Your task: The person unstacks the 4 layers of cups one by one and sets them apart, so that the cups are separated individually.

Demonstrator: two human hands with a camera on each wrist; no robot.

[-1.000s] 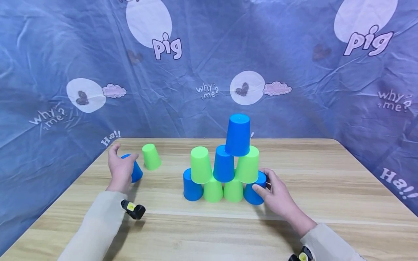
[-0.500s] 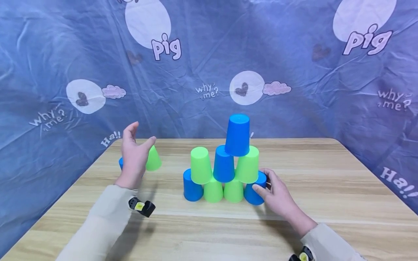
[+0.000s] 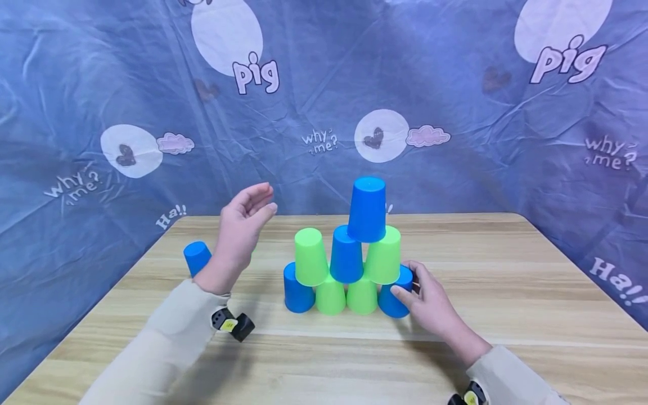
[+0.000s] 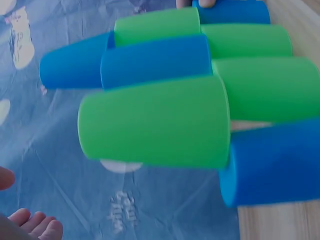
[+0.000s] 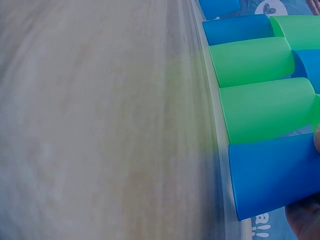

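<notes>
My right hand (image 3: pixel 432 304) holds the blue cup (image 3: pixel 392 302) at the right end of a cup pyramid's bottom row, thumb in front and fingers behind. Two green cups and another blue cup (image 3: pixel 297 292) complete that row. Above them stand a green cup (image 3: pixel 310 257), a blue cup (image 3: pixel 346 256) and a second green one. Topmost is a blue cup (image 3: pixel 367 211), bridging the middle row's blue and right green cups. All are upside down. Raised left of the pyramid, my left hand (image 3: pixel 240 230) has bent, parted fingers and nothing in them; its fingers also show in the left wrist view.
A loose blue cup (image 3: pixel 197 257) stands on the wooden table (image 3: pixel 314 360) behind my left forearm. A sliver of a green cup (image 3: pixel 253 250) shows past the left hand, which hides most of it. A printed blue cloth (image 3: pixel 304 84) hangs behind the table.
My left hand has moved right and up from beside the loose blue cup, passing in front of the green one. The right hand and the pyramid stay as they were.
</notes>
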